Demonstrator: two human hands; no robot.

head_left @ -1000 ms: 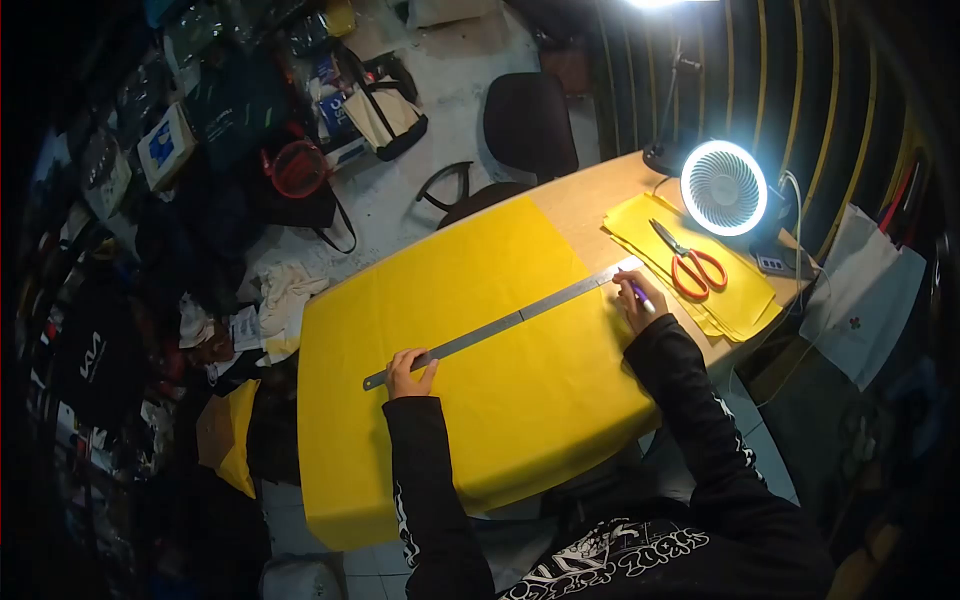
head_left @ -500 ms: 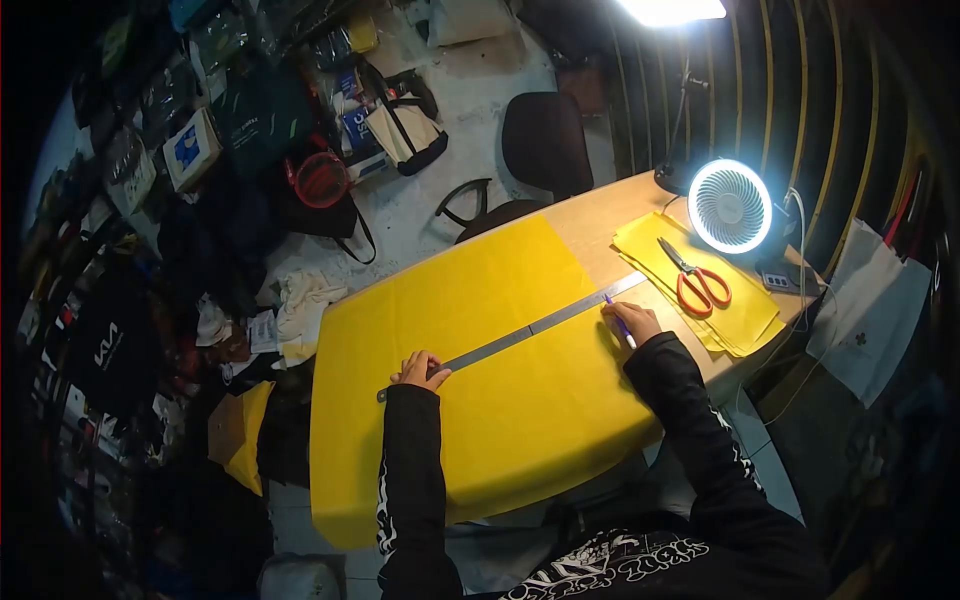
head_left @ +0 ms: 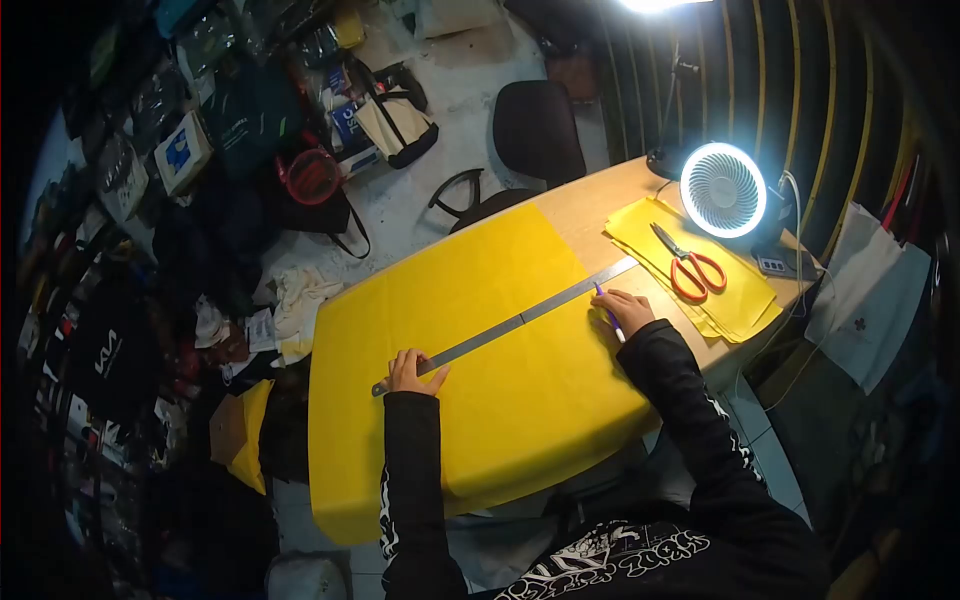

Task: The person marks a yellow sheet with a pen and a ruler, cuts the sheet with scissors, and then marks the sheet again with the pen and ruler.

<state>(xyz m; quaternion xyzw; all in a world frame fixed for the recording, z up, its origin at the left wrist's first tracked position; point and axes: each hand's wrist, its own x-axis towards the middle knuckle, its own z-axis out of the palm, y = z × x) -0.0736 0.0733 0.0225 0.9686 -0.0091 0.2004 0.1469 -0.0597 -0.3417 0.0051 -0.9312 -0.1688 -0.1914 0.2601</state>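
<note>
Yellow fabric (head_left: 500, 420) covers most of the table and hangs over its near edge. A long metal ruler (head_left: 480, 340) lies slantwise across it, its right end reaching past the fabric's edge onto bare wood. Near the ruler's left end, my left hand (head_left: 410, 372) grips it, fingers over it and thumb spread on the near side. My right hand (head_left: 627, 308) is closed around a purple pen (head_left: 613, 320). The pen's tip is close to the ruler's near edge, toward the right end; whether it touches the fabric is not clear.
Red-handled scissors (head_left: 697, 275) rest on folded yellow pieces (head_left: 735, 310) at the table's right end. A lit ring fan (head_left: 722, 190) stands behind them, with cables alongside. A black chair (head_left: 538, 132) is beyond the table; bags and clutter fill the left.
The view has shifted slightly. My left hand has moved a little left along the ruler, its thumb now spread wider. My right hand keeps the pen beside the ruler.
</note>
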